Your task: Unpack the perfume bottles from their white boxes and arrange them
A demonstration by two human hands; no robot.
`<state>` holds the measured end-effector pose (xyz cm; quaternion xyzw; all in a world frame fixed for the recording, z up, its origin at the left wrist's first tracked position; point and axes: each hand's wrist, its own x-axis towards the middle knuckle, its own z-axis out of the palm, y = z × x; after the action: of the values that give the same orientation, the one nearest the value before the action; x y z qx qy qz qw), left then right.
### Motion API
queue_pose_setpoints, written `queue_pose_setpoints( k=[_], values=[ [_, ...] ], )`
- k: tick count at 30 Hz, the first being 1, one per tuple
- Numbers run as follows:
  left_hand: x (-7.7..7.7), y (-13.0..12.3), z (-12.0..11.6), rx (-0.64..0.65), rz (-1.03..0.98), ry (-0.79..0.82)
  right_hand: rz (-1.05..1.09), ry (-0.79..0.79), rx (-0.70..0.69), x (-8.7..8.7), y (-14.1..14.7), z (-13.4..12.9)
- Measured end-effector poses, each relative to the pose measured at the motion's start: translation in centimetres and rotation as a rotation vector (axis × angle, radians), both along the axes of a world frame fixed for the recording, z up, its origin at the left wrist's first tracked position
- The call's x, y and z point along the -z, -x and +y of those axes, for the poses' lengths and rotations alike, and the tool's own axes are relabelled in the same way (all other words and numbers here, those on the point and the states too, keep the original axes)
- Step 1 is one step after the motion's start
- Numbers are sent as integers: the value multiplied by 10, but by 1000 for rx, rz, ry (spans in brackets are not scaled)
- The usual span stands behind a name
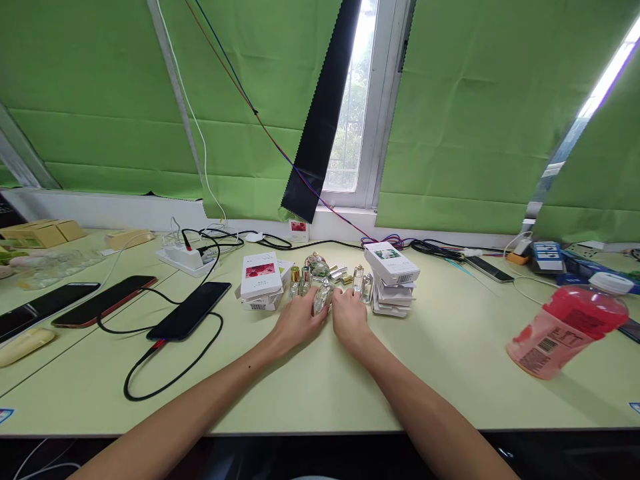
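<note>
So the main risk here looks like a knock-over; the clear bottle [322, 297] seems to be pinched between the thumb and fingers of the left hand [299, 316], and glass that smooth could easily be let slip if the pinch is too light. The fingers of the right hand [349, 316] are curled inward right next to it; their tips are hidden, so whether anything is grasped there can't be told.

Crowding is probably the real culprit; two capped bottles [295, 285] are stood just left of and behind the left fingers, a round bottle [316, 267] is parked straight beyond them, and slim bottles [358, 280] are stood just beside the right knuckles; one careless sideways sweep and the tall narrow ones could be toppled like dominoes. The right box stack [393, 295], just right of the right fingers past the slim bottles, is piled pretty unevenly; if it's bumped by a wrist, the top box could be shed onto the glass. The left box stack [260, 280], left of the left fingers, is a bit skewed too, so same worry.

As for the clear bottle, it's placed between the two hands, against the left fingers; its long axis is run away from the wrists, with the far end angled slightly right; which end is capped can't be made out.
</note>
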<state>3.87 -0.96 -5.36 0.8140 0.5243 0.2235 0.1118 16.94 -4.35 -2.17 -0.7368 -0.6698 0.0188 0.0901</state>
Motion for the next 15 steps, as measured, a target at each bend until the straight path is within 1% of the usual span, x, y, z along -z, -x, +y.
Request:
queue_pose_setpoints(
  k=[15],
  values=[
    [-2, 0, 0, -6, 1, 8, 27, -4, -11, 3, -3, 3]
  ],
)
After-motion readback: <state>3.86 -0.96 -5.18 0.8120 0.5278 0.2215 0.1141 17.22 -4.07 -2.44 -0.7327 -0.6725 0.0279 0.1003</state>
